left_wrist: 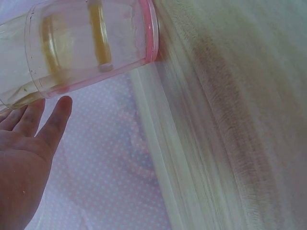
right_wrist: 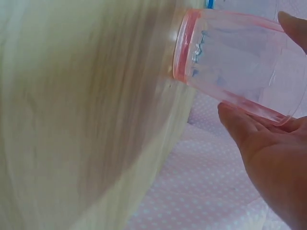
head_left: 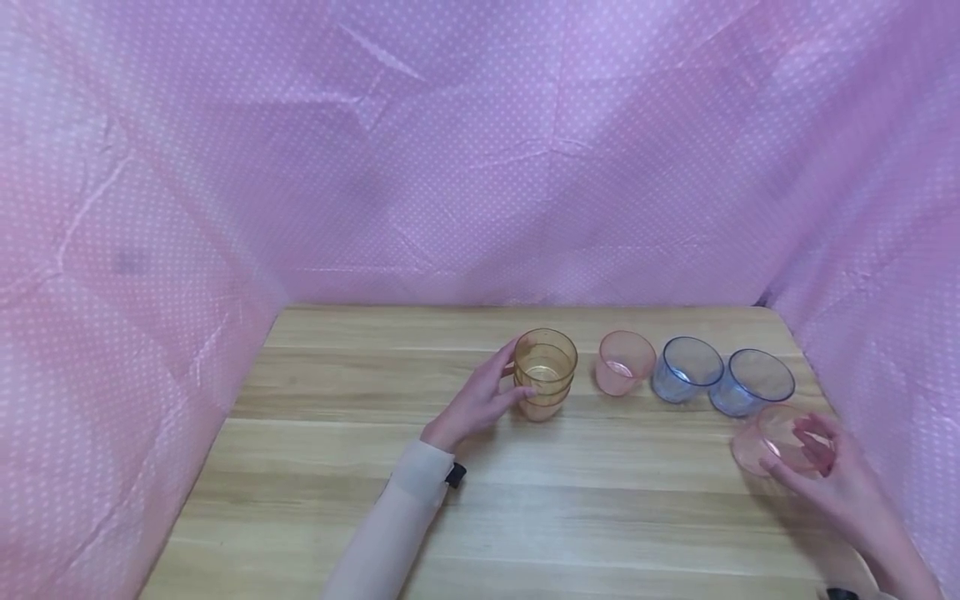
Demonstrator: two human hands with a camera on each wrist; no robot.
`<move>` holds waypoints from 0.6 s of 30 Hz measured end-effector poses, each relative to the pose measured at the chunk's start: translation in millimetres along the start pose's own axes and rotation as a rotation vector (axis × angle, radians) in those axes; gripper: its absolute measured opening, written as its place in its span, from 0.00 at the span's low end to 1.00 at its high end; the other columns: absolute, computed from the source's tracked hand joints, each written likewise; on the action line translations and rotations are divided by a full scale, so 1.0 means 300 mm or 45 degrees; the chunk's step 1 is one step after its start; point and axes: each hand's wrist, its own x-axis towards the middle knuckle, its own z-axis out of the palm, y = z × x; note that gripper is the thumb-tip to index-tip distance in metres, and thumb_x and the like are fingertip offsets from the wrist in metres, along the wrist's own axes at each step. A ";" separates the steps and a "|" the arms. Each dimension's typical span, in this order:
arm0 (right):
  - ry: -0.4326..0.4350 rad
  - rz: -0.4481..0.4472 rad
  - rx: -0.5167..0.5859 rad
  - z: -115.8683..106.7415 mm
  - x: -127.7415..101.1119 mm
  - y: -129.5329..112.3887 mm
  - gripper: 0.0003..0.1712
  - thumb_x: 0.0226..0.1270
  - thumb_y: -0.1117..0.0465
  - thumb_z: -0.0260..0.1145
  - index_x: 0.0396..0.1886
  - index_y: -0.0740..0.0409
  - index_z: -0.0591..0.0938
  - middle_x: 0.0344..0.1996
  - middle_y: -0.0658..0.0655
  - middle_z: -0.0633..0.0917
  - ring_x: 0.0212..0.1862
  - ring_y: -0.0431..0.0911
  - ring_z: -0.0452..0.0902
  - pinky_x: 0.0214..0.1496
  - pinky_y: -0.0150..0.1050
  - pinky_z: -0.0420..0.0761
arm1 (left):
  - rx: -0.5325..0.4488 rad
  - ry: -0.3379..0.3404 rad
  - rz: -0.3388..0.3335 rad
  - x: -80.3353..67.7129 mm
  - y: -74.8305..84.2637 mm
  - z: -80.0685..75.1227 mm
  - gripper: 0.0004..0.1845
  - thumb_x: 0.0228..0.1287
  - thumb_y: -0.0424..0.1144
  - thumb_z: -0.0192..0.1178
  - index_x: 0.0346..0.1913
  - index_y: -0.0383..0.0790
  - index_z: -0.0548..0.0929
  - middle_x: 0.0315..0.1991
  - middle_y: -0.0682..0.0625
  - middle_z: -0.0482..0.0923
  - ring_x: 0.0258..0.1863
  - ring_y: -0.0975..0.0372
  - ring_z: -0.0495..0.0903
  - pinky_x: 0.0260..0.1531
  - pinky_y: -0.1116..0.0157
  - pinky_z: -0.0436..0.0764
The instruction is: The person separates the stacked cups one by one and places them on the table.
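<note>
A stack of clear orange cups (head_left: 545, 375) stands mid-table. My left hand (head_left: 514, 372) is at its left side, thumb touching the lower cup and fingers straight; in the left wrist view the fingers (left_wrist: 53, 120) lie just off the stack (left_wrist: 91, 43). To the right stand a pink cup (head_left: 624, 362) and two blue cups (head_left: 686, 368) (head_left: 752, 381). My right hand (head_left: 798, 450) grips a second pink cup (head_left: 768, 437) near the table's right edge. In the right wrist view the thumb (right_wrist: 235, 122) is under this cup (right_wrist: 230, 52) and a fingertip (right_wrist: 292, 24) above it.
The wooden table (head_left: 337, 500) is walled on three sides by pink dotted cloth (head_left: 480, 167). The cloth hangs close behind the cups and along the right edge beside my right hand. Bare wood stretches to the left and front.
</note>
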 end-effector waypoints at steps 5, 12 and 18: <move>0.061 0.058 -0.075 -0.010 -0.026 -0.045 0.60 0.68 0.63 0.74 0.84 0.65 0.42 0.78 0.78 0.50 0.80 0.59 0.46 0.68 0.12 0.44 | 0.003 0.005 0.021 0.001 -0.002 0.003 0.43 0.71 0.39 0.67 0.82 0.46 0.56 0.75 0.41 0.67 0.69 0.45 0.73 0.69 0.53 0.76; 0.376 -0.076 -0.229 -0.003 -0.031 -0.191 0.50 0.64 0.60 0.76 0.83 0.45 0.62 0.72 0.74 0.69 0.76 0.40 0.60 0.79 0.30 0.49 | 0.015 0.018 0.041 0.000 -0.004 0.005 0.43 0.71 0.38 0.67 0.82 0.43 0.56 0.75 0.41 0.67 0.71 0.48 0.71 0.69 0.55 0.75; 0.513 -0.381 -0.148 0.060 0.004 -0.307 0.44 0.57 0.65 0.78 0.75 0.50 0.75 0.68 0.58 0.79 0.63 0.18 0.64 0.68 0.17 0.60 | 0.007 0.014 0.034 -0.002 -0.003 0.006 0.43 0.71 0.38 0.66 0.83 0.44 0.56 0.76 0.41 0.67 0.71 0.48 0.71 0.70 0.54 0.75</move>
